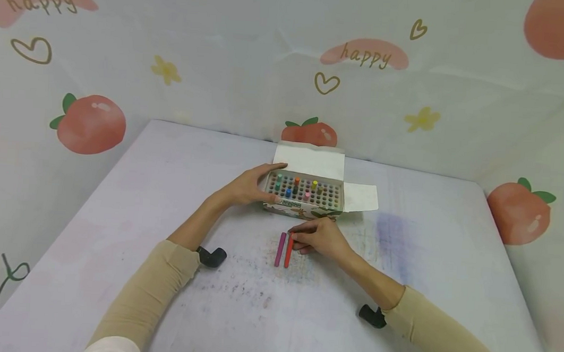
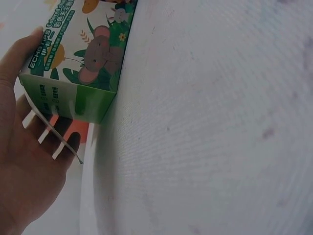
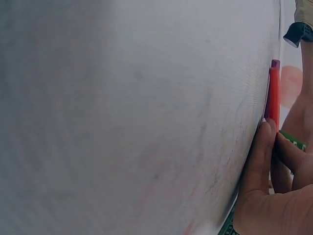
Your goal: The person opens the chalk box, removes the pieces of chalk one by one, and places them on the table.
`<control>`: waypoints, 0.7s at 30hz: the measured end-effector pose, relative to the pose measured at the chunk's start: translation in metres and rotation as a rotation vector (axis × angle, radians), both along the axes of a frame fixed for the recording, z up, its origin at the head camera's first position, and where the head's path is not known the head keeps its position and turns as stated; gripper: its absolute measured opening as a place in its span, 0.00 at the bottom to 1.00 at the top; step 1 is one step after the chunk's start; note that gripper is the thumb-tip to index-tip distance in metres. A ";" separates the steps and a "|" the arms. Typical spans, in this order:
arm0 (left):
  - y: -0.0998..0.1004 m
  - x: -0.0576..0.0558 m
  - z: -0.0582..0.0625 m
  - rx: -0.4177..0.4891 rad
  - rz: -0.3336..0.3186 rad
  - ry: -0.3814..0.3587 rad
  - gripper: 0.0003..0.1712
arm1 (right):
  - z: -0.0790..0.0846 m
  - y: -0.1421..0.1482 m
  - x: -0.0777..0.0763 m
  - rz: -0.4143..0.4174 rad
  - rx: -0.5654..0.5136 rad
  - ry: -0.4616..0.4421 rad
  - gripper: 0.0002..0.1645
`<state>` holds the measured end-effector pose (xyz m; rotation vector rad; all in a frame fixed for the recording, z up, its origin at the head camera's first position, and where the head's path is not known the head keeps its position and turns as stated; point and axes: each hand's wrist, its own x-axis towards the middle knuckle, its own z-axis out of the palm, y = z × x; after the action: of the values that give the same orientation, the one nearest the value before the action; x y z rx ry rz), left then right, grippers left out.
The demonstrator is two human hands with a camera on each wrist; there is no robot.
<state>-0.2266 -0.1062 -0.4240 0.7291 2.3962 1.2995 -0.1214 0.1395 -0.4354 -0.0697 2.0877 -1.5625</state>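
Left hand: (image 1: 249, 187) at the left end of the box, gripping it, thumb along the front wall and fingers round behind.
Right hand: (image 1: 321, 237) in front of the box, thumb and fingertip pinching the red stick near its far end.
Red stick: (image 1: 288, 255) in the right hand's pinch, low over the table; whether it touched the surface could not be told.
Purple stick: (image 1: 280, 250) just left of the red one, nearly parallel to it.
Box: (image 1: 304, 211) towards the back of the table, open on top, with an elephant (image 2: 100, 53) printed on its front.
Lid: (image 1: 309, 162) white inside, folded back behind the box.
Side flap: (image 1: 360, 197) spread out to the right.
Holes: rows across the top, a few filled, among them a yellow stick (image 1: 314, 184), a blue stick (image 1: 288, 193) and a pink stick (image 1: 307, 196).
Table: (image 1: 236, 328) pale, speckled with colour, a violet smudge (image 1: 395, 240) on the right.
Backdrop: (image 1: 243, 89) white, printed with fruit and hearts.
Sleeves: (image 1: 144, 291) beige, on both arms.
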 end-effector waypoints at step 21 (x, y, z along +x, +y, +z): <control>0.000 0.000 -0.002 0.002 0.001 -0.016 0.50 | 0.004 0.003 0.000 0.046 -0.020 0.070 0.15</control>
<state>-0.2269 -0.1065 -0.4258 0.7157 2.3838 1.3036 -0.1209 0.1422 -0.4310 -0.1810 2.1090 -1.5753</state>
